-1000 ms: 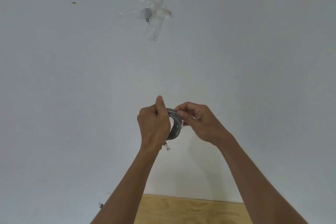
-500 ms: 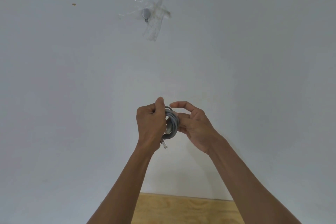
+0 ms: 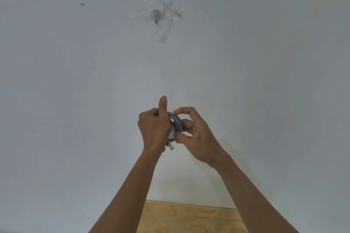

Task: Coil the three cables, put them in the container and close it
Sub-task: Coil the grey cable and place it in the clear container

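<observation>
Grey cable (image 3: 176, 122), wound into a tight coil, clamped in the curled fingers of the left hand (image 3: 154, 128) with the thumb raised straight and clear of the loops, presumably to keep the turns from springing open; pinched at its near side between thumb and fingers of the right hand (image 3: 193, 136), apparently to tuck or dress the last turn. Coil held on edge between the two hands, ring plane roughly upright, long axis running up and down; clear plug (image 3: 170, 146) pointing down below the left palm (container not in view, white wall (image 3: 75, 100) behind).
</observation>
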`<action>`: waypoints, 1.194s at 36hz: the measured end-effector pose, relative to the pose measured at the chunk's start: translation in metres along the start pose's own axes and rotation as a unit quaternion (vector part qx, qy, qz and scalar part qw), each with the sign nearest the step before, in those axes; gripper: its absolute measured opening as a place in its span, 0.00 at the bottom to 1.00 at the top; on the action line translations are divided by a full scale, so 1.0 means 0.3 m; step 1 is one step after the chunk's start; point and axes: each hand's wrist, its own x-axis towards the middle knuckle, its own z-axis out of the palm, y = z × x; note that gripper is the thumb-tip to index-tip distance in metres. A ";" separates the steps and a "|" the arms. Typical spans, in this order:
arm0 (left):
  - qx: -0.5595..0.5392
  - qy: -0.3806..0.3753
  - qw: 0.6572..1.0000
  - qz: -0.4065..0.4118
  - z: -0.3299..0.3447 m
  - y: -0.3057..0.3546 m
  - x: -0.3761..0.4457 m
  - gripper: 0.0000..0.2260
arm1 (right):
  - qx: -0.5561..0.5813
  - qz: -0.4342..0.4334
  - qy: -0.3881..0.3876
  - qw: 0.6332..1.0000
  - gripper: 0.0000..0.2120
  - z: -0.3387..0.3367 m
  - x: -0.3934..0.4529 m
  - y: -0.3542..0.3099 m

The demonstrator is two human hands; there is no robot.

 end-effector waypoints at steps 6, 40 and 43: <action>-0.014 -0.035 0.999 -0.025 -0.024 -0.014 0.002 0.31 | -0.283 -0.227 0.127 0.923 0.14 0.024 -0.002 0.049; 0.068 -0.057 0.996 -0.023 0.010 -0.022 -0.031 0.29 | -0.081 0.063 0.062 0.993 0.18 0.028 -0.021 0.067; 0.071 -0.055 0.996 -0.013 0.011 -0.027 -0.030 0.29 | -0.063 0.068 0.112 0.989 0.17 0.056 -0.024 0.066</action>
